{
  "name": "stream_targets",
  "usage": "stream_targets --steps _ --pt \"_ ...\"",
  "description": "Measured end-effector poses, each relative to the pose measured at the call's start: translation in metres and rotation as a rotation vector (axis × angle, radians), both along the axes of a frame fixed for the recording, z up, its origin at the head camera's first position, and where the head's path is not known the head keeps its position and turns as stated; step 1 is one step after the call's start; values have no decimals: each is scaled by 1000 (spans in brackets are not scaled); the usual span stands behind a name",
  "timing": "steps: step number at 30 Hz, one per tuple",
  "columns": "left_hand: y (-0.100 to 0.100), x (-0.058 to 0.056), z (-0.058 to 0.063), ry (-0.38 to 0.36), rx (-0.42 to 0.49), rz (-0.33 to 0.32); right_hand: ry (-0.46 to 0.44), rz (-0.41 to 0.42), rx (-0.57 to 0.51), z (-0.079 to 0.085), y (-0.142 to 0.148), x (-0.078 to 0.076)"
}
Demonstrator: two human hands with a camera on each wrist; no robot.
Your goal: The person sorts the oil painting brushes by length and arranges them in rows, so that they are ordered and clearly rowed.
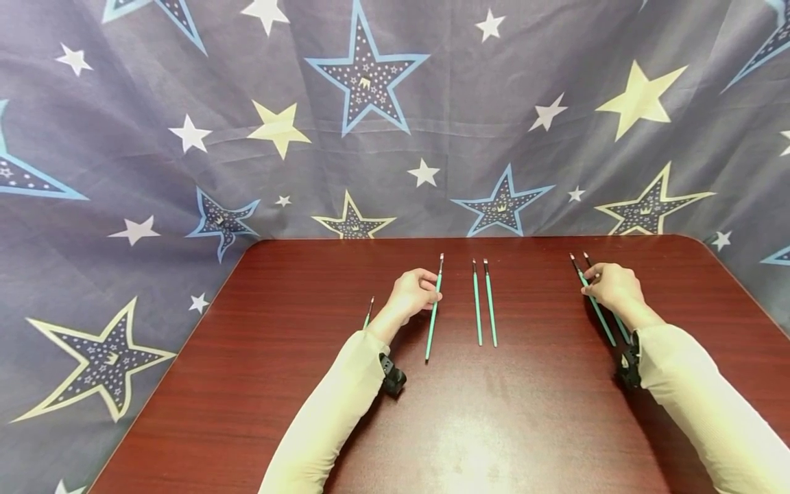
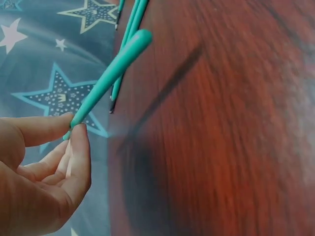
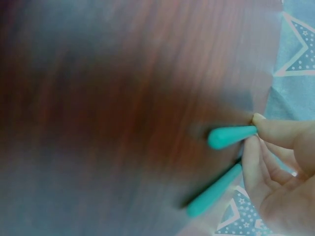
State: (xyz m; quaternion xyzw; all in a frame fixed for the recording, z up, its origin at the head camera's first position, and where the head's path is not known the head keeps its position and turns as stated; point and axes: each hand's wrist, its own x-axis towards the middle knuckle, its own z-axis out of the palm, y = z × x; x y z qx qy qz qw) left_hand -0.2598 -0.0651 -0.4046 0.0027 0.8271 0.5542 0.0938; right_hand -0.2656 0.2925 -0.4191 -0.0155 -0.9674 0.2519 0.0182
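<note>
Between thumb and fingertips my left hand (image 1: 415, 293) pinches a turquoise-handled paintbrush (image 1: 434, 312), bristles pointing away; in the left wrist view its handle (image 2: 110, 76) is raised over its shadow. On the right, my right hand (image 1: 612, 285) pinches another turquoise paintbrush (image 1: 599, 312) by its upper handle. Beside that one a second brush (image 1: 621, 328) lies on the table, partly hidden by the hand; its handle end (image 3: 214, 191) shows in the right wrist view. Two more paintbrushes (image 1: 478, 309) (image 1: 490, 309) lie side by side between the hands.
A further paintbrush (image 1: 369, 312) lies left of my left forearm, mostly covered by the sleeve. The reddish-brown wooden table (image 1: 494, 412) has rounded far corners. Behind it hangs a grey cloth (image 1: 444, 151) printed with stars. Small black cameras (image 1: 392, 376) sit on both wrists.
</note>
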Motion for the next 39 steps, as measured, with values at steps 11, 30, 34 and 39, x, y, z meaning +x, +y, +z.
stream_targets --steps 11,30,34,39 --pt "24 -17 -10 -57 126 51 -6 9 2 -1 1 -1" --pt "51 -27 -19 -76 60 138 -6 16 1 0 2 -2" --pt "53 -28 -20 -66 -34 135 -1 18 0 1 1 -2" --pt "55 -29 -23 -103 -82 121 -15 22 -4 1 1 -2"
